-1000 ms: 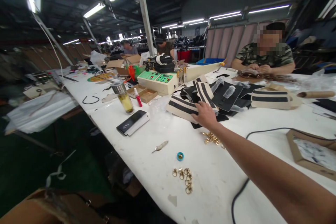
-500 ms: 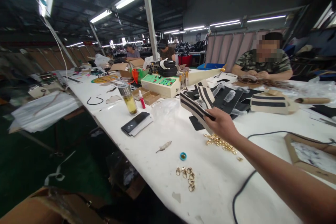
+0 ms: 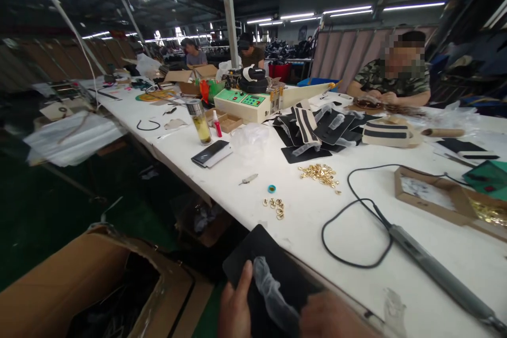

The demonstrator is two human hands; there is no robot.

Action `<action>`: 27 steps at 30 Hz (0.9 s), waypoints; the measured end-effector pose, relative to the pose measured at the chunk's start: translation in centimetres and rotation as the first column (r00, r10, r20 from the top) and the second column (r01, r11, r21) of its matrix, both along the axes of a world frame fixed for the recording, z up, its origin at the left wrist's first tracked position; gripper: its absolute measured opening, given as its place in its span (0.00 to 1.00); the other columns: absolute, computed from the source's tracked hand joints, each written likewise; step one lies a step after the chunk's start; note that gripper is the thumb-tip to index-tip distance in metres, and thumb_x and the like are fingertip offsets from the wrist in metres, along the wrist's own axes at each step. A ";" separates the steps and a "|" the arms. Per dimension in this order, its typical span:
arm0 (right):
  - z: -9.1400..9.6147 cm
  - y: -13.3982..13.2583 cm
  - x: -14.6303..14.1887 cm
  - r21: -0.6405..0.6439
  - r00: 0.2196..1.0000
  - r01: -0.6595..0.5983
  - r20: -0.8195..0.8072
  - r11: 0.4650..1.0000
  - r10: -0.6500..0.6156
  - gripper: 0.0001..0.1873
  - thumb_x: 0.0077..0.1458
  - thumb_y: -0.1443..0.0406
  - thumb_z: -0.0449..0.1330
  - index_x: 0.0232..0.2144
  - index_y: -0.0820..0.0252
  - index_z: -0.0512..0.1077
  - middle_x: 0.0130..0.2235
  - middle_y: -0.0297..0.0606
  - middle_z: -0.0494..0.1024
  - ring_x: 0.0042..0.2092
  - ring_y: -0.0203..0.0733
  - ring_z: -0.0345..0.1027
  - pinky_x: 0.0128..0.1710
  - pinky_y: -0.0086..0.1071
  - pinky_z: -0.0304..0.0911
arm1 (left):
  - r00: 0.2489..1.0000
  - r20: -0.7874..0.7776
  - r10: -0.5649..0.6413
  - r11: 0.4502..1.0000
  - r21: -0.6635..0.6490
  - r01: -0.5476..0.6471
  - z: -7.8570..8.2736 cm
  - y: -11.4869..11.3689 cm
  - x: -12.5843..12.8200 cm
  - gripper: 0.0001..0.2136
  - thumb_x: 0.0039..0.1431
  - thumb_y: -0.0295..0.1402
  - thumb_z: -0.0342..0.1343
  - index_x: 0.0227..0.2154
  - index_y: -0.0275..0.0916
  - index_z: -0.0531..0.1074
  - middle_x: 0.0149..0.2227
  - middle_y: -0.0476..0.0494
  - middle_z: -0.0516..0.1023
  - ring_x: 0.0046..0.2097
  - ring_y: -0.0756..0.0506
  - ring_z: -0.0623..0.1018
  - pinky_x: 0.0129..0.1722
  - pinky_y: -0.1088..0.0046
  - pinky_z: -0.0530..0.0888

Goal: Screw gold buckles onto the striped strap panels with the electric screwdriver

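At the lower middle, a flat black panel (image 3: 237, 259) with a strip in clear plastic wrap (image 3: 273, 296) on it is held up by the table's near edge. My left hand (image 3: 236, 303) is closed on the panel's left side, thumb lying on its face. By the lower right of the panel and the end of the wrap, my right hand (image 3: 330, 314) is smeared by motion, so its fingers cannot be made out. Beyond, on the white table, several gold metal rings (image 3: 277, 207) lie near a small blue round container (image 3: 271, 188).
A heap of black panels (image 3: 340, 134), a pile of gold hardware (image 3: 320, 174) and a grey corded tool (image 3: 435, 269) lie on the table. A parts box (image 3: 431, 208) sits at right. An open carton (image 3: 59, 274) stands lower left. A co-worker (image 3: 390, 76) sits across.
My right hand was over the heap holding a striped beige-and-black piece; it is now low at the near edge. My left hand and the black panel have come into view. The view has shifted.
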State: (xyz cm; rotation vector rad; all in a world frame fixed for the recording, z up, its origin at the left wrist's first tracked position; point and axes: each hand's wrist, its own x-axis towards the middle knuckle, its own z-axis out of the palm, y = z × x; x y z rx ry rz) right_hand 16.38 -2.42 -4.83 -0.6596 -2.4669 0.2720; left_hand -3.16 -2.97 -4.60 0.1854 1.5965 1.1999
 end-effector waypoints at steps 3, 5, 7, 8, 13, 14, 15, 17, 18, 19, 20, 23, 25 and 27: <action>2.8 4.2 0.9 -0.328 0.958 0.240 -0.069 0.914 -0.277 0.12 0.70 0.58 0.58 0.37 0.53 0.80 0.31 0.33 0.80 0.31 0.36 0.73 0.33 0.29 0.64 | 0.998 0.046 0.034 0.998 0.043 -0.036 0.0 -1.6 0.4 0.18 0.55 0.42 0.71 0.43 0.35 0.81 0.44 0.35 0.87 0.54 0.33 0.84 0.61 0.53 0.75; 3.6 7.5 1.5 -0.379 0.858 0.460 -0.044 0.803 -0.512 0.09 0.66 0.60 0.61 0.41 0.54 0.80 0.35 0.35 0.81 0.34 0.38 0.75 0.37 0.30 0.66 | 0.995 0.096 0.023 0.992 0.122 -0.034 0.3 -2.4 0.8 0.19 0.53 0.42 0.72 0.44 0.35 0.82 0.44 0.36 0.87 0.51 0.33 0.85 0.59 0.55 0.77; 3.1 10.1 1.8 -0.365 0.823 0.547 0.069 0.753 -0.564 0.08 0.63 0.62 0.61 0.42 0.53 0.81 0.39 0.35 0.81 0.36 0.39 0.75 0.39 0.31 0.67 | 0.991 0.131 -0.011 0.984 0.175 -0.013 0.6 -3.0 1.0 0.21 0.51 0.44 0.73 0.44 0.35 0.82 0.44 0.35 0.87 0.50 0.33 0.85 0.57 0.56 0.78; 2.5 10.9 1.7 -0.354 0.818 0.564 0.115 0.746 -0.564 0.09 0.62 0.63 0.62 0.42 0.52 0.81 0.40 0.34 0.81 0.36 0.39 0.75 0.40 0.32 0.66 | 0.989 0.142 -0.031 0.982 0.190 0.003 0.7 -3.2 1.1 0.23 0.50 0.45 0.73 0.45 0.35 0.82 0.44 0.35 0.87 0.50 0.32 0.85 0.56 0.56 0.78; 0.1 11.8 0.5 -0.330 0.777 0.629 0.217 0.704 -0.591 0.07 0.62 0.60 0.63 0.40 0.51 0.80 0.40 0.33 0.81 0.36 0.39 0.74 0.37 0.32 0.61 | 0.986 0.139 -0.097 0.970 0.234 0.063 0.0 -3.7 0.9 0.29 0.49 0.50 0.73 0.48 0.35 0.81 0.46 0.36 0.87 0.52 0.32 0.84 0.57 0.57 0.77; -0.1 11.9 0.2 -0.322 0.758 0.651 0.237 0.687 -0.607 0.08 0.61 0.58 0.63 0.40 0.51 0.80 0.41 0.33 0.81 0.37 0.39 0.74 0.36 0.32 0.59 | 0.985 0.135 -0.109 0.968 0.240 0.074 -0.2 -3.6 0.9 0.28 0.50 0.50 0.73 0.48 0.34 0.81 0.46 0.35 0.87 0.53 0.32 0.84 0.57 0.57 0.77; -0.1 12.0 0.0 -0.314 0.738 0.674 0.256 0.669 -0.624 0.09 0.61 0.56 0.64 0.39 0.52 0.79 0.40 0.34 0.81 0.37 0.40 0.73 0.35 0.32 0.58 | 0.984 0.132 -0.123 0.965 0.245 0.088 -0.4 -3.6 0.9 0.28 0.51 0.50 0.72 0.48 0.34 0.81 0.46 0.35 0.87 0.53 0.32 0.84 0.57 0.57 0.77; 0.0 12.4 -0.5 -0.297 0.698 0.716 0.293 0.632 -0.653 0.11 0.59 0.54 0.65 0.38 0.53 0.78 0.39 0.34 0.81 0.36 0.41 0.72 0.34 0.32 0.54 | 0.981 0.124 -0.149 0.961 0.254 0.113 -0.8 -3.4 0.9 0.28 0.52 0.51 0.71 0.48 0.34 0.81 0.45 0.36 0.87 0.53 0.33 0.84 0.56 0.58 0.77; 0.0 12.7 -0.7 -0.290 0.680 0.733 0.310 0.615 -0.664 0.12 0.58 0.53 0.66 0.38 0.54 0.77 0.39 0.35 0.81 0.36 0.41 0.71 0.33 0.32 0.53 | 0.980 0.119 -0.160 0.958 0.258 0.125 -0.9 -3.2 0.9 0.28 0.53 0.51 0.71 0.48 0.34 0.81 0.45 0.36 0.87 0.52 0.33 0.84 0.55 0.58 0.77; 0.0 12.9 -0.8 -0.285 0.666 0.746 0.326 0.602 -0.671 0.13 0.58 0.53 0.66 0.38 0.54 0.77 0.38 0.35 0.81 0.35 0.41 0.70 0.33 0.32 0.51 | 0.978 0.115 -0.172 0.955 0.263 0.137 -1.0 -3.1 0.9 0.28 0.53 0.51 0.70 0.49 0.34 0.81 0.45 0.36 0.87 0.52 0.33 0.84 0.55 0.59 0.78; 0.0 13.1 -0.8 -0.281 0.655 0.755 0.339 0.592 -0.675 0.13 0.58 0.54 0.66 0.38 0.55 0.77 0.38 0.36 0.81 0.35 0.41 0.70 0.32 0.31 0.51 | 0.977 0.110 -0.180 0.952 0.271 0.145 -1.1 -3.0 0.9 0.28 0.54 0.51 0.70 0.49 0.34 0.81 0.45 0.36 0.87 0.52 0.34 0.84 0.55 0.59 0.78; 0.0 13.4 -0.7 -0.272 0.647 0.762 0.363 0.588 -0.670 0.10 0.61 0.56 0.64 0.39 0.55 0.77 0.38 0.36 0.81 0.35 0.40 0.70 0.33 0.31 0.51 | 0.977 0.103 -0.187 0.943 0.299 0.149 -1.3 -2.8 0.9 0.27 0.54 0.51 0.70 0.49 0.35 0.82 0.45 0.37 0.87 0.52 0.34 0.84 0.54 0.62 0.78; 0.1 13.3 -0.5 -0.263 0.655 0.754 0.369 0.602 -0.660 0.08 0.63 0.58 0.62 0.39 0.54 0.77 0.38 0.35 0.81 0.37 0.40 0.71 0.33 0.31 0.52 | 0.978 0.097 -0.187 0.937 0.315 0.148 -1.4 -2.8 1.0 0.26 0.54 0.50 0.70 0.49 0.35 0.82 0.45 0.37 0.87 0.51 0.35 0.84 0.53 0.62 0.78; 0.2 13.1 -0.3 -0.247 0.661 0.747 0.374 0.617 -0.651 0.08 0.63 0.59 0.61 0.40 0.54 0.78 0.39 0.35 0.82 0.38 0.40 0.72 0.34 0.31 0.53 | 0.977 0.082 -0.198 0.935 0.314 0.163 -1.5 -2.7 1.0 0.26 0.53 0.51 0.70 0.47 0.35 0.82 0.44 0.36 0.87 0.50 0.34 0.84 0.53 0.62 0.78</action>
